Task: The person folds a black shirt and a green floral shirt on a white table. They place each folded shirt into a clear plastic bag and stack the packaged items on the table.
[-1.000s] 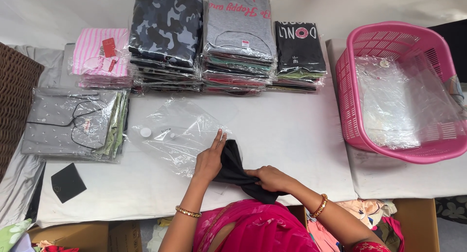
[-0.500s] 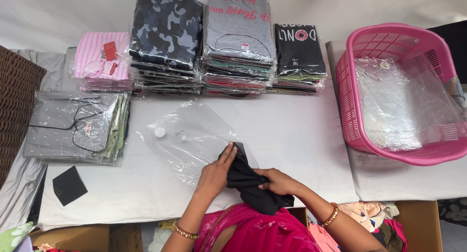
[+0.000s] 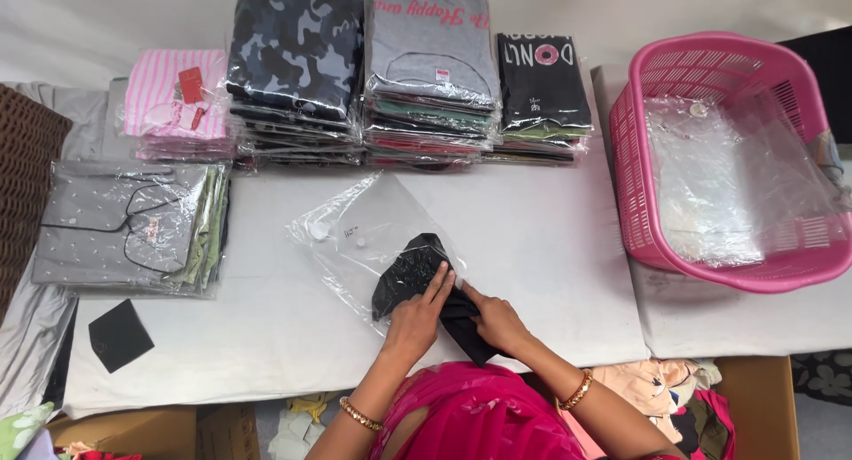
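My hands slide cloth into a clear plastic bag [image 3: 364, 238] mid-table; bagged shirt stacks [image 3: 426, 78] line the far edge, red tag [image 3: 191, 85] on the striped one.

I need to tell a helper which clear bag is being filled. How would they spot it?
On the white table, in front of the garment stacks, lies one clear plastic bag. Unlike the bags in the pink basket, it has a folded black garment partly inside, under both hands.

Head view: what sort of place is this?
Likely a garment packing station: stacks of bagged folded shirts, a pink basket of clear bags, and both hands sliding a black garment into a clear bag.
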